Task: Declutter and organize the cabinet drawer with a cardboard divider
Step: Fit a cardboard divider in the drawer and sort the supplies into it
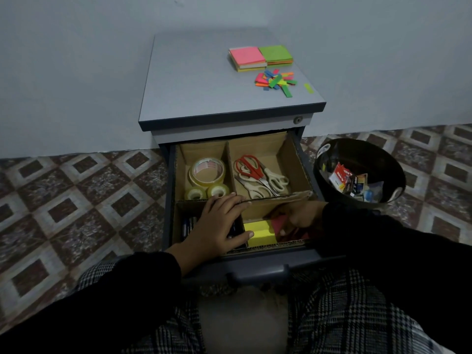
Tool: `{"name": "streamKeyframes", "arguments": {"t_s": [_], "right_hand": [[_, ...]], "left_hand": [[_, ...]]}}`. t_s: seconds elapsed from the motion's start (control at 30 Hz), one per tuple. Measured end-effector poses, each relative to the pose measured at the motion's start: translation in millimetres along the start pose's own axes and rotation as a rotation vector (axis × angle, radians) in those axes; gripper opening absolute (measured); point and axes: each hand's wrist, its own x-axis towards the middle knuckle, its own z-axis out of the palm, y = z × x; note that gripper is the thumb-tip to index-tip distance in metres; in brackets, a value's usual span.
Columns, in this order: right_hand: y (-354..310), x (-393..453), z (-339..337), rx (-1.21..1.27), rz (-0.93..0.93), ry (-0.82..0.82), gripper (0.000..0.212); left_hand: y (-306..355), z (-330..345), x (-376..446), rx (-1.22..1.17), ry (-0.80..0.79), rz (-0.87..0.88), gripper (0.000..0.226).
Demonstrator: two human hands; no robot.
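Edges: we see the open drawer [301,159] lined with a cardboard divider [231,169] making four compartments; a black bin [357,172] stands just right of it.
Surface: our cabinet top [204,80] bears sticky note pads [260,58] and paper strips [275,81].
Room: patterned tile floor [76,195], pale wall [76,60].
Left hand [222,223]: fingers spread and relaxed over the divider's crossing.
Right hand [298,217]: down in the front right compartment, pinching a pink pad [278,223] beside a yellow pad [259,232].
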Motion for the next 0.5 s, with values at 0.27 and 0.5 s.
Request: {"name": "streamKeyframes", "arguments": {"t_s": [0.27,0.5], "right_hand": [[-28.1,-31.3,-22.0,-0.25,-0.103,0.048,0.023],[-72.4,-62.0,-85.3,-0.406,-0.144,0.226,0.017]], "left_hand": [[5.4,-17.6,12.1,-0.033,0.012,0.043,0.062],[2.5,-65.7,68.1,-0.054,0.201,0.045,0.029]]}}
